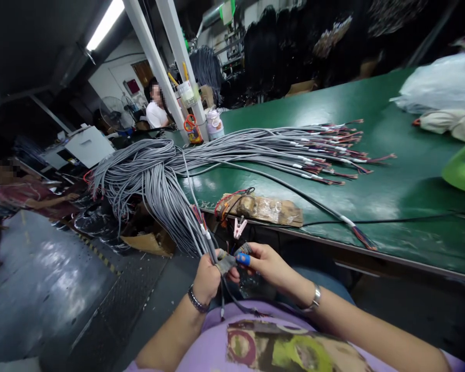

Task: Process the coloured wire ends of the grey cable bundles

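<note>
Several gray cables (210, 248) stand upright in the left hand (210, 274), just in front of the table (403, 186), near the left end of its front edge. The likeliest trouble is tangling: a big heap of cables (158, 181) droops over the table's left end, and its hanging weight could drag more of it to the floor if the strands are tugged. The thin bare wires might also catch on the pink clip (239, 228) at the front edge, beside the wooden board (271, 207), if the hands rise carelessly. The end of one stray cable (356, 231) lies close to that same edge, where a swinging right forearm could knock it off. As for pose, the left hand is closed round the cables, its forearm slanting up from below. The right hand (265, 263) comes in from the right with bent wrist, blue tape (243, 259) on a finger, thumb and fingers bunched against the left fingertips; whether it pinches a wire there I cannot tell, since the fingers hide it.
</note>
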`<state>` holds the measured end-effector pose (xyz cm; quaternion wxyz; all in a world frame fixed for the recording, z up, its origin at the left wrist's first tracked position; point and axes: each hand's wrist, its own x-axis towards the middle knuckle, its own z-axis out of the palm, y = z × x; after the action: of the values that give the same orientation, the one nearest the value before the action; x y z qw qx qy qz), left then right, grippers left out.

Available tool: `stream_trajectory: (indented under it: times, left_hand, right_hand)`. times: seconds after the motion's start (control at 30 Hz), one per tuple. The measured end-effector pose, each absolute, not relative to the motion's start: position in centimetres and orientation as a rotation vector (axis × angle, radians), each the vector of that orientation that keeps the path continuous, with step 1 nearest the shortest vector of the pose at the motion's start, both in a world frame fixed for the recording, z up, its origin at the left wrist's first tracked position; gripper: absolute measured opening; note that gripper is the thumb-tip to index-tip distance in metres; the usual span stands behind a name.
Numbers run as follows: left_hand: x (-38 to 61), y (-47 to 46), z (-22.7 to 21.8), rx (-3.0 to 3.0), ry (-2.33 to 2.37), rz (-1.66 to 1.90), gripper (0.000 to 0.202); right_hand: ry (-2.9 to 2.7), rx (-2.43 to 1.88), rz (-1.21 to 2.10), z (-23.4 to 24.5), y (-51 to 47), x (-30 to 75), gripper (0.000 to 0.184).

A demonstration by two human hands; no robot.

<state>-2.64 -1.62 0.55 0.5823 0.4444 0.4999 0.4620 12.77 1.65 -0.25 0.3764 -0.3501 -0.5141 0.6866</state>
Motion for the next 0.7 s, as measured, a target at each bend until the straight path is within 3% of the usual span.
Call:
stream_trajectory:
  times: [0.17,0.7]
  left_hand:
    - [-2.3,-1.4,0.1,0.987,1.233,1.159,0.034]
    - [-2.3,-0.8,-0.4,1.132,1.275,0.937,0.042]
  right_hand:
    - [-1.250,-0.905,1.734,-1.0,2.0,12.7,0.044]
    - [-1.336,-0.724,1.877,-1.3,3.2,12.0,0.039]
